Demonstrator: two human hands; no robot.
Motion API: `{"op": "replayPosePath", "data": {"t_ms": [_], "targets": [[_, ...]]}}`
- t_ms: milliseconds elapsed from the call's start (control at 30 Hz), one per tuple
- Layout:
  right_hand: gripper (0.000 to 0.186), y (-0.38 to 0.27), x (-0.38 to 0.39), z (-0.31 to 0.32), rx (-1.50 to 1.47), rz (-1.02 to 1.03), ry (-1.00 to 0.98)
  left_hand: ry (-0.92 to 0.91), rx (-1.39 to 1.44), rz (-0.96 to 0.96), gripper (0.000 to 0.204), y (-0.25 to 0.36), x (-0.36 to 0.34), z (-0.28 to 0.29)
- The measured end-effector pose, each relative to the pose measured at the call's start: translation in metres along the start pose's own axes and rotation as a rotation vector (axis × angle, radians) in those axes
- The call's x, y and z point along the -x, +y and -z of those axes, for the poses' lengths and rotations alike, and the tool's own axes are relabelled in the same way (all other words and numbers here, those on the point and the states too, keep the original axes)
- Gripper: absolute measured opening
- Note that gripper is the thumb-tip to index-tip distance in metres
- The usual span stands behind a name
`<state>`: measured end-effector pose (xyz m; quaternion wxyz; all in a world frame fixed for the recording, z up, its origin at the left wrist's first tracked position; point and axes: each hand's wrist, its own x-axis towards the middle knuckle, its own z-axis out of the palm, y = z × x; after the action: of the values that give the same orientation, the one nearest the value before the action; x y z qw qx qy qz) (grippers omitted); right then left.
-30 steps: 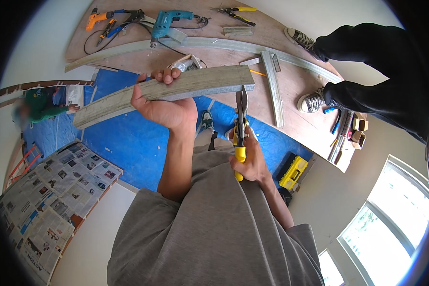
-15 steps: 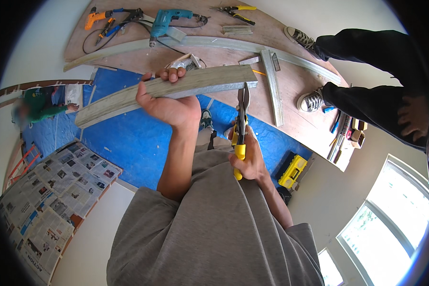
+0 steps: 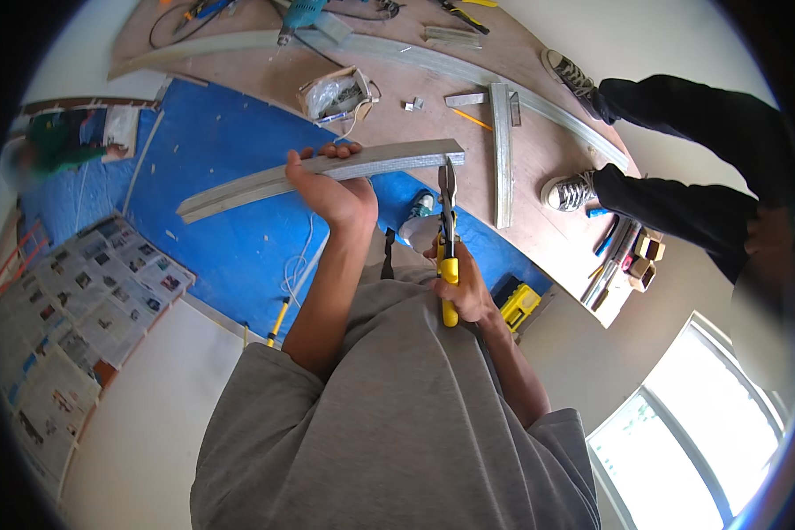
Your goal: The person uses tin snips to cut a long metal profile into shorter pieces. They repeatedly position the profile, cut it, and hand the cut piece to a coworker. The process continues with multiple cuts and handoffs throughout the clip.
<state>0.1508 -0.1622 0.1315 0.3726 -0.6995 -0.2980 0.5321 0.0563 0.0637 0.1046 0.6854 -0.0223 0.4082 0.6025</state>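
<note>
My left hand [image 3: 340,196] is wrapped around a length of galvanized metal channel [image 3: 230,192], held up and slanting from lower left to upper right. In my right hand [image 3: 471,287] is a pair of tin snips [image 3: 448,203] with yellow handles, blades pointing away from me. The blade tips meet the near edge of the channel close to its right end. Whether the metal sits between the blades is too small to tell.
A wooden board [image 3: 397,124] carries a box of small parts [image 3: 337,95], a teal drill [image 3: 303,16], channel offcuts [image 3: 502,159] and a long curved track [image 3: 433,62]. A person's dark-trousered legs [image 3: 680,194] are at right. Blue sheeting [image 3: 230,221] covers the floor; a yellow toolbox [image 3: 519,306] stands right.
The view has shifted, and the channel has turned slightly in my left hand and no longer overlaps the box of small parts. The snips have stayed at its right end.
</note>
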Motion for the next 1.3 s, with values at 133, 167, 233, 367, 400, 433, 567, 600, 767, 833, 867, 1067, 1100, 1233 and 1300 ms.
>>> {"op": "replayPosePath", "data": {"t_ms": [133, 167, 233, 367, 400, 433, 567, 600, 767, 833, 867, 1067, 1100, 1233, 1300], "targets": [[0.066, 0.033, 0.002, 0.032, 0.099, -0.108, -0.095, 0.162, 0.034, 0.037, 0.029, -0.044, 0.003, 0.048], [0.065, 0.045, 0.002, 0.041, 0.055, -0.153, -0.14, 0.209, 0.035, 0.049, 0.028, -0.058, 0.004, 0.059], [0.063, 0.074, -0.002, 0.058, -0.015, -0.23, -0.212, 0.246, -0.001, 0.026, 0.026, -0.086, -0.002, 0.082], [0.056, 0.15, -0.033, 0.072, 0.057, -0.266, -0.192, 0.362, -0.036, 0.034, 0.029, -0.147, -0.04, 0.127], [0.055, 0.169, -0.039, 0.073, 0.05, -0.272, -0.192, 0.411, -0.054, 0.047, 0.029, -0.161, -0.046, 0.141], [0.054, 0.186, -0.051, 0.073, 0.066, -0.277, -0.178, 0.45, -0.073, 0.059, 0.03, -0.175, -0.057, 0.152], [0.05, 0.234, -0.089, 0.08, 0.141, -0.319, -0.193, 0.541, -0.126, -0.004, 0.031, -0.217, -0.088, 0.188], [0.048, 0.241, -0.093, 0.081, 0.144, -0.29, -0.16, 0.529, -0.117, -0.008, 0.032, -0.223, -0.093, 0.194], [0.055, 0.262, -0.101, 0.082, 0.122, -0.284, -0.154, 0.401, -0.201, -0.014, 0.039, -0.238, -0.101, 0.213], [0.053, 0.263, -0.1, 0.082, 0.141, -0.295, -0.163, 0.356, -0.248, -0.006, 0.043, -0.236, -0.1, 0.214], [0.053, 0.263, -0.098, 0.081, 0.132, -0.315, -0.172, 0.333, -0.268, 0.013, 0.044, -0.235, -0.101, 0.213], [0.053, 0.261, -0.096, 0.074, 0.176, -0.292, -0.132, 0.475, -0.533, 0.071, 0.052, -0.225, -0.098, 0.201], [0.054, 0.263, -0.098, 0.073, 0.194, -0.287, -0.125, 0.526, -0.609, 0.094, 0.057, -0.221, -0.094, 0.201], [0.058, 0.27, -0.098, 0.073, 0.16, -0.29, -0.131, 0.656, -0.76, 0.113, 0.066, -0.206, -0.076, 0.198], [0.059, 0.272, -0.099, 0.075, 0.184, -0.299, -0.136, 0.691, -1.013, -0.275, 0.071, -0.189, -0.059, 0.196]]}}
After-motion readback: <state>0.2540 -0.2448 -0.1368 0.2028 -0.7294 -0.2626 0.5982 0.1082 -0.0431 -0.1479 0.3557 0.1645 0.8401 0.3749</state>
